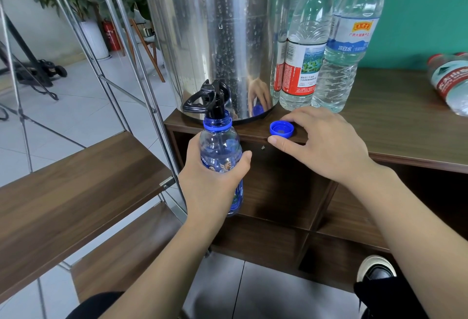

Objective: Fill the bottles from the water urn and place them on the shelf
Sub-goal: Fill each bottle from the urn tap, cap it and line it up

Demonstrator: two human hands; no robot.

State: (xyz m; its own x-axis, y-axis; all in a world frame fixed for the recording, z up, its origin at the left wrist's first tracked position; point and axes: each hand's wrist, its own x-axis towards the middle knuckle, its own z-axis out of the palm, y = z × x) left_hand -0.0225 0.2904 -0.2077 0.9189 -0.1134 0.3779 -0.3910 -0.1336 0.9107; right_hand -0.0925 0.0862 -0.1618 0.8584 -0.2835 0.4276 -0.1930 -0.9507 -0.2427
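Observation:
A blue-tinted plastic bottle (219, 159) with no cap is held upright by my left hand (210, 182), its mouth right under the black tap (210, 101) of the steel water urn (215, 35). Whether water is flowing I cannot tell. The bottle's blue cap (281, 129) lies upside down at the front edge of the wooden cabinet top (395, 126). My right hand (321, 144) is around the cap, forefinger behind it and thumb in front. The wooden shelf board (76, 192) of a metal rack is at the lower left.
Two tall clear bottles, one red-capped (304, 47) and one white-capped (352, 40), stand right of the urn. Another bottle (450, 83) lies on its side at the far right. Open cubbies sit below the cabinet top. Metal rack poles (141, 70) rise left of the urn.

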